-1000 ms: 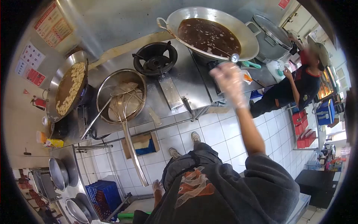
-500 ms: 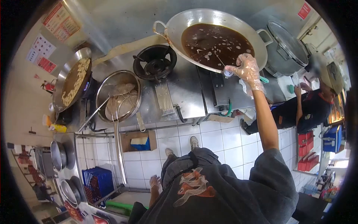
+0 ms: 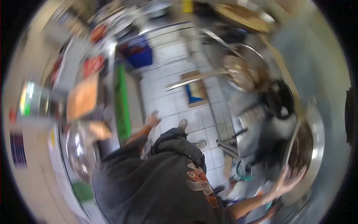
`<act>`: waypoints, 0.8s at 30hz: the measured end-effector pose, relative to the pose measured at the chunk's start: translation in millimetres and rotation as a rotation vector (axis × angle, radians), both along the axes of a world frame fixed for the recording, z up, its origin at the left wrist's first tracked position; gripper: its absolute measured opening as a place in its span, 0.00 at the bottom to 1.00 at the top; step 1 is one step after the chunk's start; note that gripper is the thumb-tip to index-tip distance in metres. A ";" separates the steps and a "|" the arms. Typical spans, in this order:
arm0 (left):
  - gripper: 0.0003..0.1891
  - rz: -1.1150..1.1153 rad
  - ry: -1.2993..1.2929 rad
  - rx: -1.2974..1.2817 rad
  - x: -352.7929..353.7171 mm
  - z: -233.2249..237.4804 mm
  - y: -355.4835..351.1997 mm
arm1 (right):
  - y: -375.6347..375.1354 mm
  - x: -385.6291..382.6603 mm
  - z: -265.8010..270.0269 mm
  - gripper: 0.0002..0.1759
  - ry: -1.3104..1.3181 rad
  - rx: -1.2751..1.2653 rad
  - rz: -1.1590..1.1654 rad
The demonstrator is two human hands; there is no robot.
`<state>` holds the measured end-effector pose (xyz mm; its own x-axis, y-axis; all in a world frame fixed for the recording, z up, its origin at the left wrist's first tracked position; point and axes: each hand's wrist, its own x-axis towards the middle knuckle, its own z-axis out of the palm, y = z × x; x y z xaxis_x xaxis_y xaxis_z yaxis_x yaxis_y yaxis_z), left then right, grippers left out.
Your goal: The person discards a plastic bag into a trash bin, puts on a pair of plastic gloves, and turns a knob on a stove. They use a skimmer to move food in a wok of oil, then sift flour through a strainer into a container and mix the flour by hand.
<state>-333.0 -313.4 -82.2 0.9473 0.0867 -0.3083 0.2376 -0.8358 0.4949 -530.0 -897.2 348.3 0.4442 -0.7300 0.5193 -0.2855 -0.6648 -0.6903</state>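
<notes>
My right hand point(image 3: 288, 183), in a clear plastic glove, is at the near rim of a big metal wok point(image 3: 318, 138) of dark brown oil point(image 3: 302, 147). Its fingers look spread, and nothing shows between them. The dial thermometer cannot be made out now. My left hand point(image 3: 152, 120) hangs low over the floor beside my body, blurred, its fingers apart and nothing visible in it. Between the wok and a strainer pot sits a black gas burner point(image 3: 279, 99). The whole view is smeared by motion.
A metal pot point(image 3: 263, 58) holds strainers, one long handle point(image 3: 194, 80) jutting over the floor. Farther off is a pan of pale food point(image 3: 242, 16). Below are a cardboard box point(image 3: 201, 89) and a blue crate point(image 3: 143, 56). Behind me stands a counter with a green edge point(image 3: 122, 100).
The view has swung round to the left, so the wok is now at the right. My right hand has opened from its pinch on the thermometer. My left hand still hangs low.
</notes>
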 end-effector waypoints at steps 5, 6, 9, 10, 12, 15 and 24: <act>0.26 0.268 -0.206 -0.236 22.1 92.4 7.2 | 122.4 79.1 -26.1 0.37 -0.111 0.376 0.474; 0.23 0.382 -0.037 -0.387 28.6 132.2 9.0 | 132.1 90.5 -47.6 0.29 -0.038 0.461 0.594; 0.14 0.552 0.006 -0.541 34.9 194.2 38.3 | 214.9 139.5 -56.6 0.09 0.073 0.720 0.883; 0.12 0.579 -0.050 -0.534 35.0 201.1 54.4 | 248.8 155.5 -53.7 0.07 0.110 0.763 0.921; 0.10 0.587 -0.465 -0.517 37.5 204.8 87.1 | 299.4 195.4 -54.1 0.07 0.161 0.679 1.096; 0.09 0.722 -0.656 -0.515 30.0 227.5 159.3 | 418.0 247.0 -43.5 0.12 0.213 0.671 1.269; 0.10 1.279 -0.875 -0.169 -52.0 261.7 296.0 | 661.2 352.5 -29.1 0.34 0.727 0.364 1.896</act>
